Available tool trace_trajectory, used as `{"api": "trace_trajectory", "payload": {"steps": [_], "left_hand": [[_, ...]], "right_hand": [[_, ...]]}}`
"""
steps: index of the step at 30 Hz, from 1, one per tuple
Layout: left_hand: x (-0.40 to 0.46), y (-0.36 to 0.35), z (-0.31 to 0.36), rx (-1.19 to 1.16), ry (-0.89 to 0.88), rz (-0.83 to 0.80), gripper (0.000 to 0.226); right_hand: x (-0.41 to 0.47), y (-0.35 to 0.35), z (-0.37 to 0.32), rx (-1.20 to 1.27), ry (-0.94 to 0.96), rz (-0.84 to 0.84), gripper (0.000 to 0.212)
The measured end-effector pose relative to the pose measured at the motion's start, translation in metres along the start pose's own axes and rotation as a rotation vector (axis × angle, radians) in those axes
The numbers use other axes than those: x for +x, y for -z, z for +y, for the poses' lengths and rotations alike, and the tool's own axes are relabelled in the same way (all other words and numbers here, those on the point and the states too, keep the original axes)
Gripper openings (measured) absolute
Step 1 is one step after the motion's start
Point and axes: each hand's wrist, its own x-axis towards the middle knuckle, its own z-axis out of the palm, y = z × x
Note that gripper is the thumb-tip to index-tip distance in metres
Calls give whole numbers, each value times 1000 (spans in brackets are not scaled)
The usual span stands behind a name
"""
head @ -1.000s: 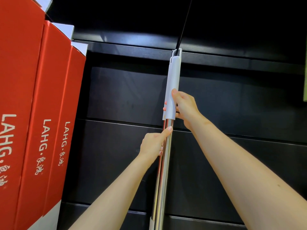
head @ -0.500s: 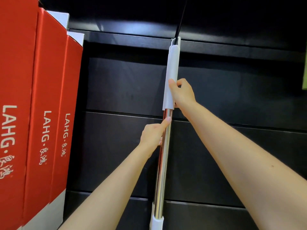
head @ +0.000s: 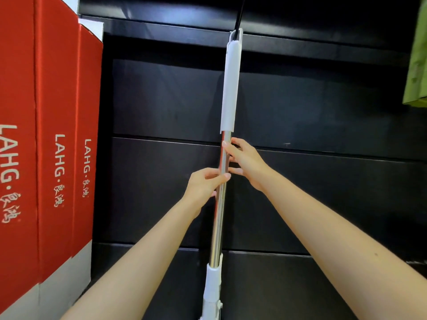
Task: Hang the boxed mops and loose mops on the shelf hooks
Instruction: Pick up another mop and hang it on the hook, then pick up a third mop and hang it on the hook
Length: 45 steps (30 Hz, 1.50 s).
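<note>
Here, a loose mop (head: 227, 88) hangs by its top loop from a black shelf hook (head: 238, 17), beside 3 red boxes (head: 57, 135), both hands lightly pinching its steel pole: left hand (head: 203, 185), right hand (head: 247, 160); letting go gently likely comes next.

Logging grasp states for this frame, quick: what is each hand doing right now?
Left hand: closed, fingers pinching the shiny steel mop pole.
Right hand: fingers loosely curled on the same pole, just below its white plastic grip sleeve.
</note>
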Motion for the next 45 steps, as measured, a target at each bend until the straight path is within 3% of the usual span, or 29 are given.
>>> {"api": "trace_trajectory", "payload": {"steps": [3,7,11,20,26,32,39,45], "left_hand": [[-14,-1,-27,-3,49,28,49],[-23,-4,-51,1,89,-55,35],[-24,-9,-57,-28,93,-27,52],[-26,-12,-57,-7,110,15,58],[-46,2,-55,179,117,12,64],[-99,22,-58,423,127,-53,54],[-198,17,-73,629,65,-173,43],[-284,-26,-102,490,102,-469,46]], "right_hand": [[-13,-4,21,26,-6,-45,61],[-21,-8,33,28,29,-43,61],[-27,-12,44,19,37,-41,60],[-30,-18,45,-5,4,-22,58],[-63,-18,49,-122,-58,48,50],[-146,7,74,-463,-120,29,41],[-287,28,89,-633,-275,141,39],[-445,49,103,-825,-524,196,45]]}}
